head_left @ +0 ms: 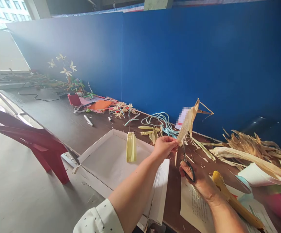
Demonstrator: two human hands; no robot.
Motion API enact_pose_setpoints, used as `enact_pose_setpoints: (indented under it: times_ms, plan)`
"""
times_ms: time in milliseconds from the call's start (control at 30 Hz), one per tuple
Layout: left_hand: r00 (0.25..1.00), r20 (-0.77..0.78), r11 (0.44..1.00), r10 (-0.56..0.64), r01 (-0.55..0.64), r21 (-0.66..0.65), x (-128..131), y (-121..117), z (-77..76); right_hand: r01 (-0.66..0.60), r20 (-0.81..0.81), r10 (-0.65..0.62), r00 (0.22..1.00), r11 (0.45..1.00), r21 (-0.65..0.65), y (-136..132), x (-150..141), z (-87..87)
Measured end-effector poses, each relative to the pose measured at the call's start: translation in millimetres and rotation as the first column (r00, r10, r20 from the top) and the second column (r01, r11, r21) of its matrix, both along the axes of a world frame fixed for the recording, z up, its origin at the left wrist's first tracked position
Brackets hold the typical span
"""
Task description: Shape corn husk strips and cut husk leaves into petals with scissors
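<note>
Corn husk (191, 119): pinched by lower end between thumb and fingers of left hand (166, 144), raised above brown table (50, 111), with thin dry end bent off to the right. Grip narrow, closed on husk. Right hand (200, 181) wrapped around black-handled scissors (184, 155), thumb at the handle loop, blades pointing up at husk's lower end, just beside left fingertips. Can't tell blade gap.

Left of hands: shallow white box (106, 155), with yellow-green husk bundle (131, 147) showing over box interior. Beyond hands: pale blue cord (158, 117) in loops, near the blue panel (191, 61). To the right: heap of dried husks (254, 145), white cup (259, 174) tipped beside it, yellow tool (239, 205) lying over papers, near right forearm. Under right hand: printed sheet (195, 205). Farther left along table: white marker (88, 120), orange paper (101, 105), red spool (74, 99), pale flowers (66, 72) on thin stems. Off table edge, far left: dark red chair (54, 158).
</note>
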State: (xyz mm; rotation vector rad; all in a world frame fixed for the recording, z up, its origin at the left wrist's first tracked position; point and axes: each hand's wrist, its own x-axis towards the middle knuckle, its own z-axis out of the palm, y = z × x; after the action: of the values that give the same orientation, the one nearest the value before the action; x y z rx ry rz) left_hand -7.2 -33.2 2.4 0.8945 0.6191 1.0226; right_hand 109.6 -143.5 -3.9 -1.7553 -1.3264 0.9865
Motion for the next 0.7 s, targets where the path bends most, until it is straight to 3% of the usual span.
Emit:
enact_pose_setpoints:
  times_ms: [400,700]
  plan:
    - [1.0,-0.007,1.0,-0.018,0.018,0.017,-0.9,-3.1,1.4,0.042,-0.004,-0.042,0.999,0.999,0.001,1.3,10.2,-11.3]
    - [1.0,-0.012,0.999,-0.027,0.027,-0.035,-1.2,-3.4,2.2,0.094,0.015,-0.094,0.996,0.996,-0.012,2.9,6.6,-9.0]
